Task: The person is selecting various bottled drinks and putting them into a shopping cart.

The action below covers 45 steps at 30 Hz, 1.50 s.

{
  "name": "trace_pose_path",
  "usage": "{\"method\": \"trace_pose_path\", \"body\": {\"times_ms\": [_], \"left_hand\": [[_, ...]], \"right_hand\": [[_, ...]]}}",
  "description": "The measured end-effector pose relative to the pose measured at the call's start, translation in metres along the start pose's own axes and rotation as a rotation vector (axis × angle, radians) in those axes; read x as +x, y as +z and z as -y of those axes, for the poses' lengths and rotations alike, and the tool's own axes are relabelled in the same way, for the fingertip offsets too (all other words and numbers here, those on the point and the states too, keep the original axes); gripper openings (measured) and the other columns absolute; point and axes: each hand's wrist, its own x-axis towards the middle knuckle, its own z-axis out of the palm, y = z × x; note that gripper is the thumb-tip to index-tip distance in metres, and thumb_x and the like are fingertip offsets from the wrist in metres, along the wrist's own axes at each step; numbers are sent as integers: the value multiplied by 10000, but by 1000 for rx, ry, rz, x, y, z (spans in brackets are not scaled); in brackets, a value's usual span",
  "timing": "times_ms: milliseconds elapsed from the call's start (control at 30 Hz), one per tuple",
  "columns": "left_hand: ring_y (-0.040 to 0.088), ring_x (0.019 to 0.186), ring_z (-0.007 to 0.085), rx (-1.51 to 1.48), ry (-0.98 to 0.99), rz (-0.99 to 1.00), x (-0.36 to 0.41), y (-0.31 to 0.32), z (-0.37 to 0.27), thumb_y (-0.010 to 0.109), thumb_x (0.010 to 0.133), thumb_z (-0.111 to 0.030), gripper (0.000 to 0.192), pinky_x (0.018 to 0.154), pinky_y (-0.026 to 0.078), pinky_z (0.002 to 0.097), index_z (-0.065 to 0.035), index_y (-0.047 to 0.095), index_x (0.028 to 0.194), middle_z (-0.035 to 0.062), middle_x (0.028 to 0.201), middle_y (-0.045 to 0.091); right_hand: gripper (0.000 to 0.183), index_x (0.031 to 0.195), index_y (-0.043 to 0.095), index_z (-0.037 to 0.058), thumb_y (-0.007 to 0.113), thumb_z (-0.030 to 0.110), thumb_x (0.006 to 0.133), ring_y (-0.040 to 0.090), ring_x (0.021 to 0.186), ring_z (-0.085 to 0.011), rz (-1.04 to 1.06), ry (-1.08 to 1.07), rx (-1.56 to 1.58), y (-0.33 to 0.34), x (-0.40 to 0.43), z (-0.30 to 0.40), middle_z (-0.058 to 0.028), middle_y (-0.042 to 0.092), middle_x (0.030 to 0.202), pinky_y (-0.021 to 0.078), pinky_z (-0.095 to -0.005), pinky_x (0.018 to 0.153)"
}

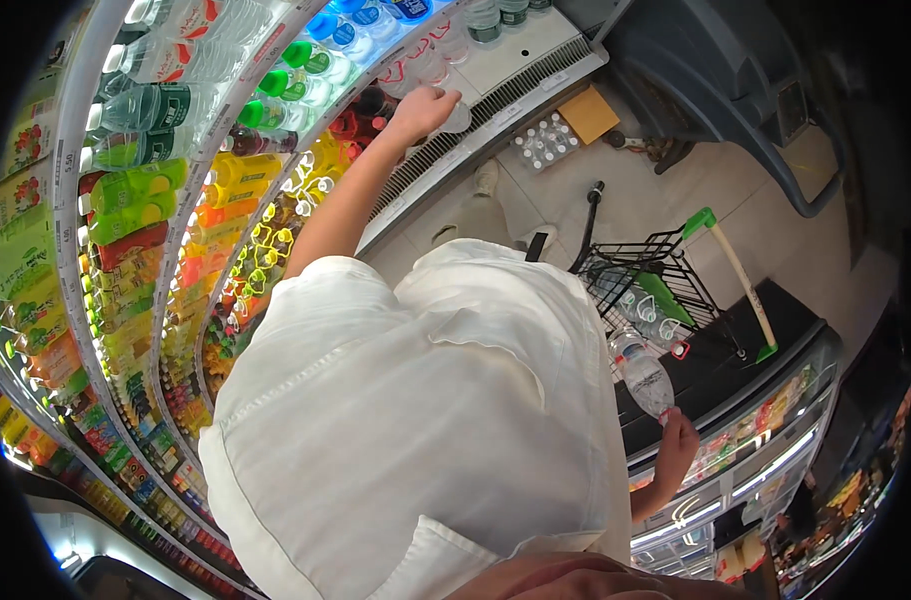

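Note:
At the edge of the lowest shelf of a lit drinks cooler, my left hand (424, 114) is closed on a clear plastic bottle (457, 118), whose neck end the fingers hide. Clear bottles with red carrying handles (425, 64) stand just beyond it. On the right, my right hand (679, 435) grips the red cap end of a large clear water bottle (648, 379), held tilted beside a black wire shopping cart (650, 259). Large clear bottles with white handles (643, 307) lie in the cart, near a green panel.
Cooler shelves (226, 120) of coloured drinks curve along my left side. A shrink-wrapped pack of bottles (545, 141) and a cardboard piece (589, 114) lie on the tiled floor (740, 172). A large dark grey machine (695, 67) stands beyond; another display case (755, 442) is at right.

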Motion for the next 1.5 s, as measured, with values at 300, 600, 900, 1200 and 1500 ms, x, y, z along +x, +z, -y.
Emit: {"method": "trace_pose_path", "body": {"times_ms": [300,600,900,1200,1500], "left_hand": [[665,1119,487,-157,-207,68,120,-6,121,381,1009,-471,608,982,491,540,46,700,1023,312,1176,707],[432,537,122,-759,-365,97,116,-12,138,475,1034,-396,473,568,363,312,-139,484,637,5,604,497],[616,707,230,-366,-207,80,154,5,162,509,1012,-373,450,657,480,372,-43,601,719,87,717,605],[704,990,475,75,105,47,137,13,147,462,1018,-254,387,928,522,567,57,691,1041,300,958,718],[678,1038,493,266,319,27,138,48,194,428,973,-354,504,934,515,567,28,756,999,312,1092,720]], "right_hand": [[365,755,491,-12,581,165,1061,257,664,-64,-8,-247,-79,-8,-8,175,28,305,644,198,-327,563],[304,833,557,-6,608,178,1070,309,709,-35,160,-330,73,87,59,275,63,386,714,241,-262,607],[346,786,560,16,663,210,1053,324,675,-23,338,-382,25,211,139,356,83,388,694,247,-258,577],[359,893,585,-35,574,307,1001,525,661,-304,494,-658,-116,334,244,391,-182,554,717,443,-415,661],[426,1052,695,-36,470,319,984,646,1029,-506,658,-1015,-457,445,298,455,-307,693,1021,503,-555,909]]}}
